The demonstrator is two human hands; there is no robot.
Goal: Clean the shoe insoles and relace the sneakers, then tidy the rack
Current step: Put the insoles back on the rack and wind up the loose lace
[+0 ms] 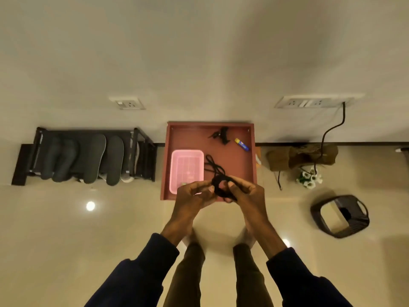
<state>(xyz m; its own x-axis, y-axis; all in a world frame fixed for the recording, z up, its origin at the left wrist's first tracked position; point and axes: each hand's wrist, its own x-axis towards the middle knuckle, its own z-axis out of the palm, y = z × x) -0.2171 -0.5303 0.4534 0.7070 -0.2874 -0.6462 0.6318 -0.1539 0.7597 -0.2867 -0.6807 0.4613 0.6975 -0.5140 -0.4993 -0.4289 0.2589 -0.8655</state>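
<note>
left hand [192,196]: pinching round black shoelace coil [216,181] | right hand [245,191]: curled round same coil | pink gridded plastic basket [188,167] left, on square red bench [232,165]

Two hands hold a coiled black shoelace [218,182] above a red surface [234,165].
Left hand [192,196] and right hand [247,191] pinch the coil; its loose end trails onto the surface beside a pink tray [188,151].

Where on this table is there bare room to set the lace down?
Bare: on the reddish square table, the back-left corner behind the pink plastic basket, and the right side in front of the blue-and-yellow tube. Crowded: the front edge, around the black shoelace.
</note>
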